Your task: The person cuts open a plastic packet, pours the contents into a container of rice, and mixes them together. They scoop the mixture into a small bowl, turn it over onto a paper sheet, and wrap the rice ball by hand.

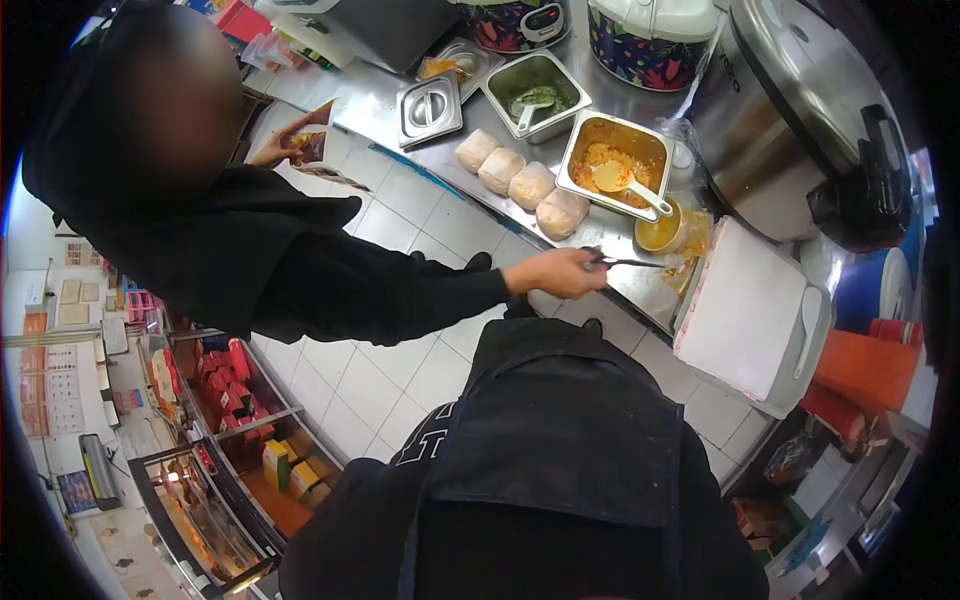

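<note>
Neither of my own hands is in view; only my dark apron [550, 440] and sleeves show at the bottom. A co-worker in black reaches in from the left. One co-worker's hand [555, 273] grips a dark tool with a thin blade [632, 263], perhaps scissors or a knife, at the counter edge. Their other hand [272, 148] holds an opened packet [312, 145]. Several paper-wrapped rounds [530, 186] line the counter edge. Behind them stand a steel pan of orange filling [612, 160] with a white spoon, and another pan of green filling [528, 95].
A large steel cooker [765, 130] and a patterned rice cooker [655, 45] stand at the back. White paper [745, 310] covers a grey tub on the right. A yellow container [660, 232] sits beside the orange filling. Shelves with red boxes [220, 385] are lower left.
</note>
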`<state>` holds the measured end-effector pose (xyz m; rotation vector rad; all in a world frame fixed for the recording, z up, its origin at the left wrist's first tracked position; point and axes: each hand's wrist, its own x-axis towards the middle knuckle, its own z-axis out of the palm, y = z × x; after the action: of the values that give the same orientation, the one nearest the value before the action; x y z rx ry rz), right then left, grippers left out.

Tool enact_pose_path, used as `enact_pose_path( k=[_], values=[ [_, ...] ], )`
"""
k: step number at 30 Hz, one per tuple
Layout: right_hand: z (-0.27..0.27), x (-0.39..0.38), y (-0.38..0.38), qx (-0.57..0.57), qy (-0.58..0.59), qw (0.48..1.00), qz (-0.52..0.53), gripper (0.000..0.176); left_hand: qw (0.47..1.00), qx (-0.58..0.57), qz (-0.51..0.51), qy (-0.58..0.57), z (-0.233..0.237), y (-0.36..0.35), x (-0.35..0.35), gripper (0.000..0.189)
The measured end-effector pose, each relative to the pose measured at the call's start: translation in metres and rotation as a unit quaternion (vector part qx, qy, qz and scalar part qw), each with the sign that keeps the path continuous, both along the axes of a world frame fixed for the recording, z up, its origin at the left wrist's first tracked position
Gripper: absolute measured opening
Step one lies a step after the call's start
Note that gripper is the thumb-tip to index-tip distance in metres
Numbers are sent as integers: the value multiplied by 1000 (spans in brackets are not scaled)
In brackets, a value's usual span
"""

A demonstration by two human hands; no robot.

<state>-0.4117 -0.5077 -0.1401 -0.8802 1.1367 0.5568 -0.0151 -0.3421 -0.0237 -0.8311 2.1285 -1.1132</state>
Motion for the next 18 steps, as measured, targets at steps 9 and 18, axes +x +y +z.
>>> enact_pose_path(
  k=[9, 18],
  values=[
    [-18, 4, -5, -22, 4, 999, 47, 62, 991, 131, 13, 38, -29, 67, 2, 21],
    [-26, 2, -12, -53, -2, 994, 91, 68, 987, 152, 42, -31, 11, 59, -15, 28]
  ],
)
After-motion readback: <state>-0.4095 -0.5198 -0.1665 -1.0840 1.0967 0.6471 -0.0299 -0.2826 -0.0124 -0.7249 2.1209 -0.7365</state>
